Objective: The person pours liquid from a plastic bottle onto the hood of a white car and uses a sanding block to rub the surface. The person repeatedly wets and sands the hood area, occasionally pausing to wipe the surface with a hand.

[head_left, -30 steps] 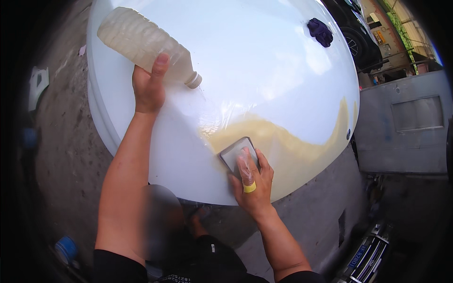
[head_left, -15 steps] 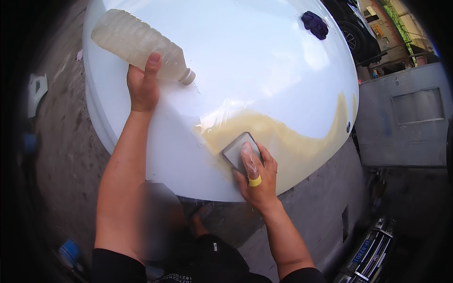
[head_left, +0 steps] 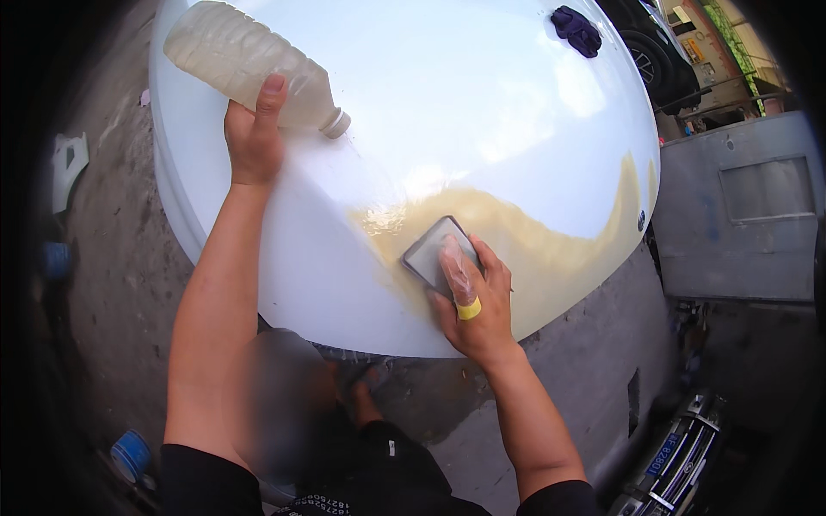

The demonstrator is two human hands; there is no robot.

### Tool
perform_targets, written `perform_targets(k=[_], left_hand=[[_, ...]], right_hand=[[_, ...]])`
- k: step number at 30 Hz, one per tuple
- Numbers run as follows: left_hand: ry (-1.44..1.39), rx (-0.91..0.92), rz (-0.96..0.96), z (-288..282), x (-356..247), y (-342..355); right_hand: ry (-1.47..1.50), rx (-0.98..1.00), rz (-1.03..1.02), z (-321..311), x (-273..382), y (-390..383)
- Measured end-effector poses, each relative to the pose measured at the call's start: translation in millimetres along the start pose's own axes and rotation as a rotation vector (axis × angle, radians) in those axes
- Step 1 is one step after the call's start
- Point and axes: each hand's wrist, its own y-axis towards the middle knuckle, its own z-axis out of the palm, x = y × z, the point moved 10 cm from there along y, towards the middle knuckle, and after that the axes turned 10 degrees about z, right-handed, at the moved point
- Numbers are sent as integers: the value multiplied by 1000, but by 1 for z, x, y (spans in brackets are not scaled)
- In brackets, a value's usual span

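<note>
Bottle (head_left: 237, 56), long axis aslant, neck (head_left: 336, 125) down and rightward.

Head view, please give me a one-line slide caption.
Left hand tilts a bottle over a white panel while the right hand holds a grey block on its yellowish patch.

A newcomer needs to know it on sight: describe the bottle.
Start at the large white car panel in mid-view. Over its upper left, the left hand grips a plastic bottle. Unlike the grey rectangular block under the right hand, it is long, ribbed, cloudy and tilted neck-down.
</note>
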Motion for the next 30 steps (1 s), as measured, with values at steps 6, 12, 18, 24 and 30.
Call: perform_targets(k=[6, 12, 18, 24, 30], left_hand=[[27, -2, -6, 0, -1, -1], [37, -70, 44, -1, -6, -6], [6, -18, 5, -1, 1, -2], [40, -21, 21, -2, -7, -1], [60, -59, 82, 5, -20, 2]], right_hand=[[38, -23, -34, 5, 11, 33], [25, 26, -23, -5, -5, -47], [32, -22, -144, 20, 51, 38], [9, 64, -61, 4, 8, -57], [20, 19, -178, 21, 64, 42]])
